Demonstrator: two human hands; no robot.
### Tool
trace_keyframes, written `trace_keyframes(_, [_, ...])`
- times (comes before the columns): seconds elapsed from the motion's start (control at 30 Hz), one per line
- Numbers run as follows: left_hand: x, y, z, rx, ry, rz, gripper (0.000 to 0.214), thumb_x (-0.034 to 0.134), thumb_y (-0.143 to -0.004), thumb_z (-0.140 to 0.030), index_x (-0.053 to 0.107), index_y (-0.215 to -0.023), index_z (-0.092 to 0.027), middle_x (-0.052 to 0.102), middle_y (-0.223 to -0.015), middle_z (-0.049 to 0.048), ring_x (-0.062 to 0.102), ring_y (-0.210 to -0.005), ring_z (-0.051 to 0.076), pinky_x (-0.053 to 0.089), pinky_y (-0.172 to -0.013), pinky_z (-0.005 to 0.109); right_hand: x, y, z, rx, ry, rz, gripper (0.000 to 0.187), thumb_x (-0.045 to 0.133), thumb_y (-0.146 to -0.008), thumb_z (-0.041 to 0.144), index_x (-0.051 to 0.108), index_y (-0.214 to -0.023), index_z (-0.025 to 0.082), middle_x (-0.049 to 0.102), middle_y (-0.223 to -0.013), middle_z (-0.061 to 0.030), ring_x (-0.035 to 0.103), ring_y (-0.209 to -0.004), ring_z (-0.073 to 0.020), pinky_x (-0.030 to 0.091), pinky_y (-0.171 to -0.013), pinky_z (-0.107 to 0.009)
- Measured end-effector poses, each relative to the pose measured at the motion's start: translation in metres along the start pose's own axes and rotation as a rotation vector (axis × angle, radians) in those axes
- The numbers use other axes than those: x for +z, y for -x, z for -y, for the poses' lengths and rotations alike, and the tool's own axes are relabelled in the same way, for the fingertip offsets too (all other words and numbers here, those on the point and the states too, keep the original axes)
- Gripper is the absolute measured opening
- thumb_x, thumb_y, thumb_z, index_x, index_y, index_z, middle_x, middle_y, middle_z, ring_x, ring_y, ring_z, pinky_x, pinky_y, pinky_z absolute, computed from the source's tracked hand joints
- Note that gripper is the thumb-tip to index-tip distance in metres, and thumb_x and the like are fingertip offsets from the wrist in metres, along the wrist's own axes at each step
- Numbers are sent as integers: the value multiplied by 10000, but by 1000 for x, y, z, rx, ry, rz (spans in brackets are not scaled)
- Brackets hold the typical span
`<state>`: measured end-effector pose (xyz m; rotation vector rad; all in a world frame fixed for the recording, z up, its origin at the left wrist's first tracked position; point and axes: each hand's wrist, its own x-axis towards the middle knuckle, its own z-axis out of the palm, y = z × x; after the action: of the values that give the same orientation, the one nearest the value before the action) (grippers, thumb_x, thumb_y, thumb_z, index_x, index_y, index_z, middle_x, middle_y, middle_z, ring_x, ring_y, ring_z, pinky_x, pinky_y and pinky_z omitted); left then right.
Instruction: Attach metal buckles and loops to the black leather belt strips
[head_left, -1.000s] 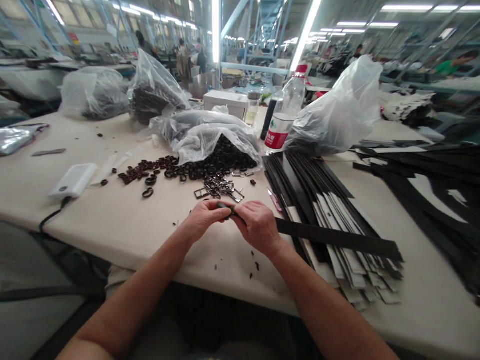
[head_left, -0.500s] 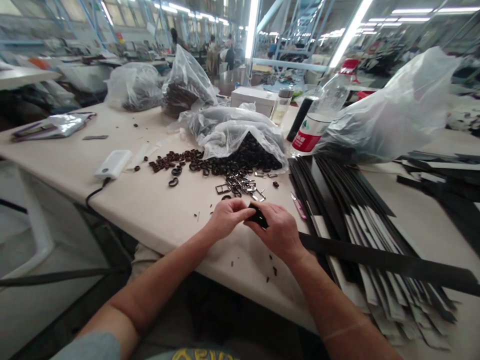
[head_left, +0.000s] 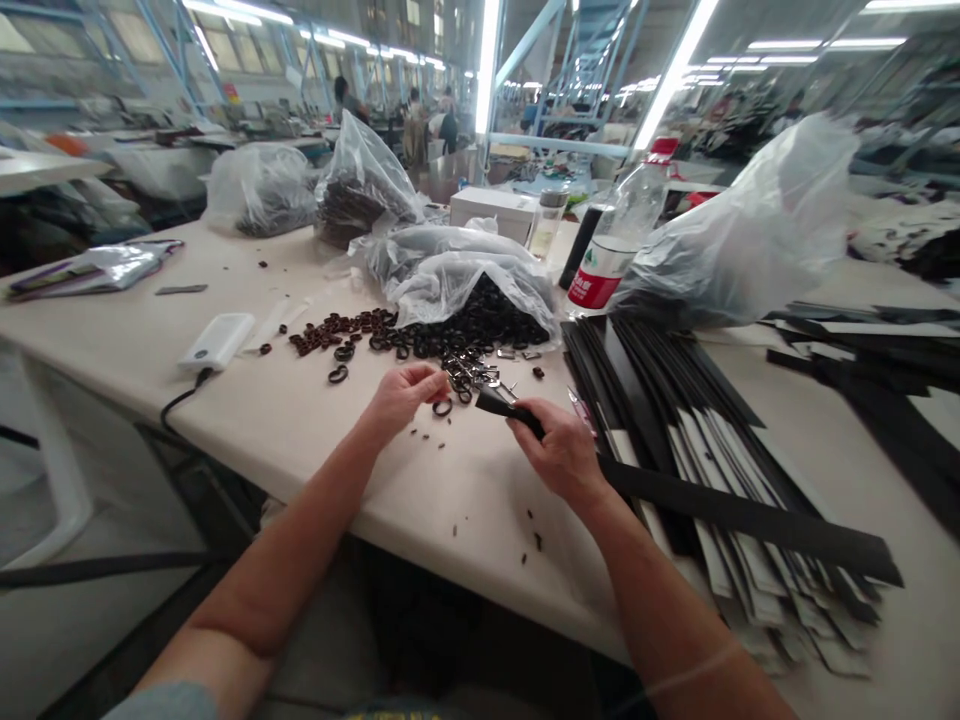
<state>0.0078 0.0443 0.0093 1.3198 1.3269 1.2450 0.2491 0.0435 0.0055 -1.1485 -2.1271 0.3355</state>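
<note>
My right hand (head_left: 559, 445) grips a black belt strap (head_left: 750, 508) near its end; the folded-looking tip sticks out past my fingers to the left. The rest of that strap runs right, across a stack of other straps. My left hand (head_left: 405, 398) is apart from it, thumb and fingertips pressed together above the table. Whatever the left fingertips hold, if anything, is too small to make out. Just beyond them lie a dark ring (head_left: 442, 408) and a heap of metal buckles (head_left: 472, 370). Small dark bits are scattered near both hands.
Black and brown loops (head_left: 345, 330) spill from a clear plastic bag (head_left: 450, 265). A stack of black straps (head_left: 652, 390) fills the right side. Behind it stand a red-labelled bottle (head_left: 596, 270) and a big plastic bag (head_left: 750, 230). A white corded device (head_left: 217, 340) lies left.
My left hand has left the strap end and moved left, near the ring and buckles. My right hand still holds the strap, its end now pointing left. The view has shifted slightly.
</note>
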Motion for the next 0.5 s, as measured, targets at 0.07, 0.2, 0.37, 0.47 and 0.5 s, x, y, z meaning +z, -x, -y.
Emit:
trace_keyframes(0.07, [-11,-11,0,59,-197,-38,288,709,-729,-456,696,-739,-169,696,-702,23,595,-636,141,461,-641,264,-2,-2,-4,29,14,-45,152,550,-911,306,666,-917,208,710,-845,-53,661,-788,-221,432,-698,-300])
trace_keyframes(0.2, [-12,-30,-1,150,-650,47,169,653,-773,-315,747,-844,-195,722,-830,32,623,-708,161,463,-682,275,-4,-5,-8,73,7,-95,144,551,-905,296,670,-900,214,706,-828,-46,649,-772,-211,412,-687,-289])
trace_keyframes(0.37, [18,-43,-5,260,-1077,114,185,724,-752,-291,760,-916,-215,688,-919,53,628,-845,210,459,-760,298,-1,-6,-9,90,9,-73,148,554,-902,299,672,-918,210,703,-840,-50,645,-791,-221,411,-697,-295])
trace_keyframes(0.47, [26,-48,-1,292,-1109,121,131,669,-805,-271,760,-882,-217,689,-944,57,629,-871,208,453,-772,294,-1,-6,-9,104,3,-51,144,566,-893,293,671,-940,206,708,-871,-55,648,-818,-225,420,-722,-298])
trace_keyframes(0.5, [24,-50,1,287,-1079,118,141,658,-815,-280,759,-888,-214,696,-947,58,632,-870,206,452,-776,295,-1,-6,-9,111,2,-54,144,569,-890,291,670,-948,206,710,-884,-57,648,-828,-227,423,-730,-299])
